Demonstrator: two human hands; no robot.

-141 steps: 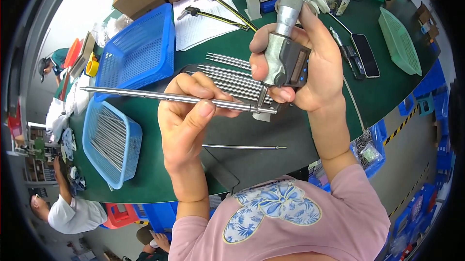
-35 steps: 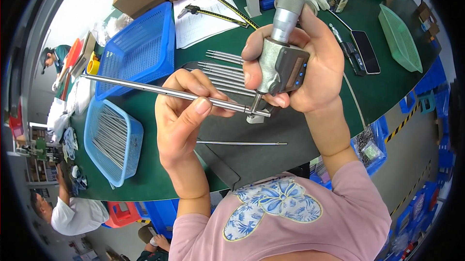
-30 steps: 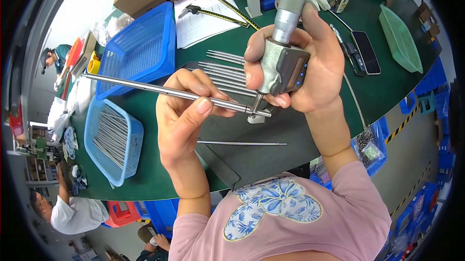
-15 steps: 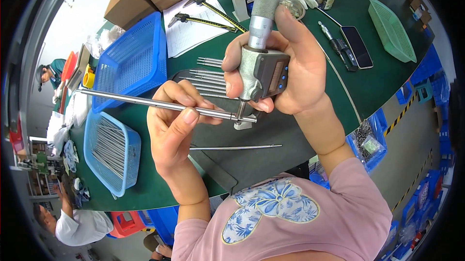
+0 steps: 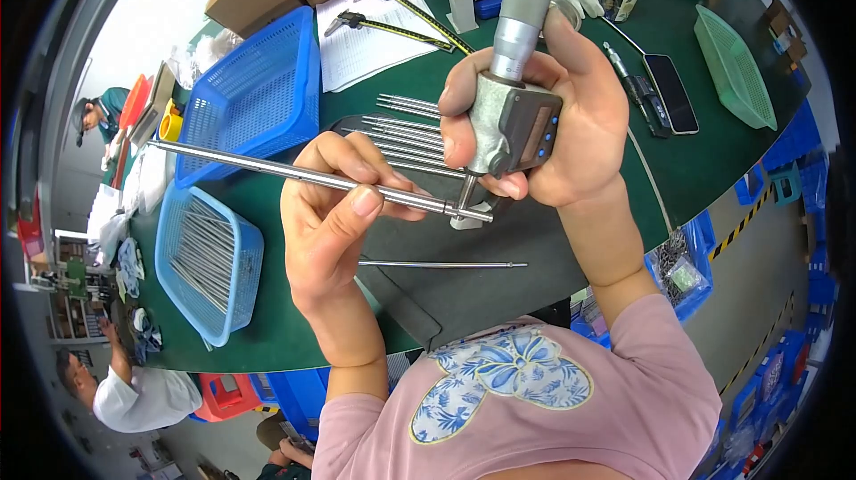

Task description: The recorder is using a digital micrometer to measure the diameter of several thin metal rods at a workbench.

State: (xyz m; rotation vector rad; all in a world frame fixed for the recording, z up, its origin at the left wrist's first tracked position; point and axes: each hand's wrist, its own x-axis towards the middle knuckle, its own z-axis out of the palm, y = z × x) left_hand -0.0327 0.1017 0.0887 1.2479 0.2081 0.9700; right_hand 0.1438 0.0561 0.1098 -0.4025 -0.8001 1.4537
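Observation:
My left hand [image 5: 334, 213] pinches a slim steel rod [image 5: 267, 167] between thumb and fingers, its long end pointing to the far left. In my right hand [image 5: 584, 114] is a digital micrometer [image 5: 501, 123], held upright with its knurled thimble at the top. The rod's stepped right end lies in the gap of the micrometer, by the spindle and anvil; whether the spindle touches it I cannot tell. Below, a single rod [image 5: 446, 264] rests on a dark grey mat [image 5: 481, 297]. Several more rods [image 5: 401, 143] lie side by side behind my hands.
A light blue basket [image 5: 239, 288] of rods stands at the left, an empty blue basket [image 5: 308, 88] behind it. Two calipers [image 5: 410, 12] lie on paper [image 5: 357, 61]. To the right are another micrometer [image 5: 640, 92], a phone [image 5: 670, 95] and a green basket [image 5: 744, 79].
The view has shifted slightly, so most things appear a little to the right. Both hands keep their hold, and the rod's end stays in the micrometer's gap.

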